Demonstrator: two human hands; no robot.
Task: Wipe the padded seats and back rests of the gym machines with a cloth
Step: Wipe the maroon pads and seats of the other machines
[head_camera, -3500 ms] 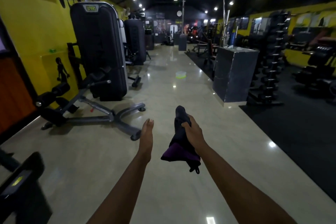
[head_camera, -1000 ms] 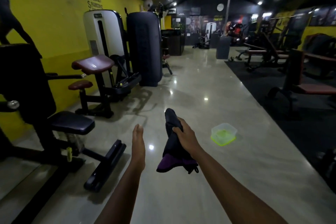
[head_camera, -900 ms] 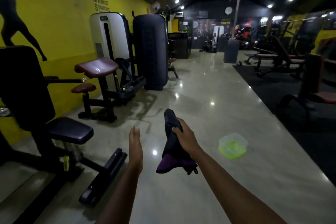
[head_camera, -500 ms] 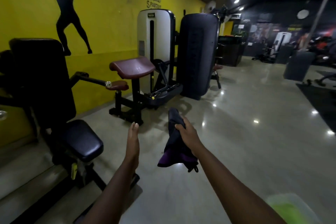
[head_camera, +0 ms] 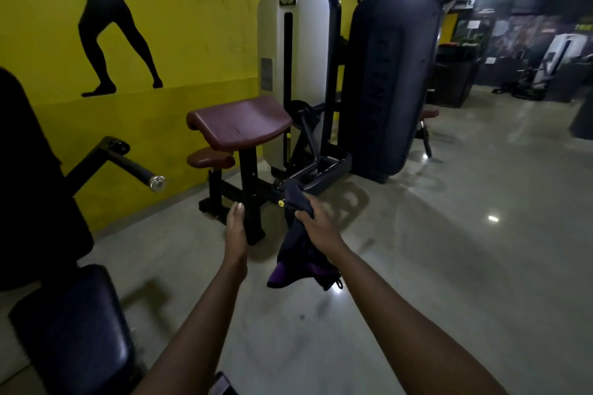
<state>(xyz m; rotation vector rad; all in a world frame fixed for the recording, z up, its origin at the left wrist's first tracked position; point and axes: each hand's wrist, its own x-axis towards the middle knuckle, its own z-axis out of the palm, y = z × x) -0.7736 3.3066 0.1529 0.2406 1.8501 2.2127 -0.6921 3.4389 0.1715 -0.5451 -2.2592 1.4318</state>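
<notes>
My right hand grips a dark cloth with a purple underside; the cloth hangs down from my fist over the floor. My left hand is held out flat beside it, fingers straight, holding nothing. Ahead stands a machine with a maroon padded arm rest and a small maroon seat below it. Both hands are short of those pads and touch neither. At the near left is a black padded seat with its black back rest.
A white weight-stack cover and a tall dark cover stand behind the maroon pads. A chrome-tipped handle juts from the left machine. The yellow wall runs along the left. Glossy floor stretches right toward distant machines.
The view has turned left and closed in on the maroon-padded machine. The green container has dropped out of sight. Both hands keep the same pose, cloth still in the right.
</notes>
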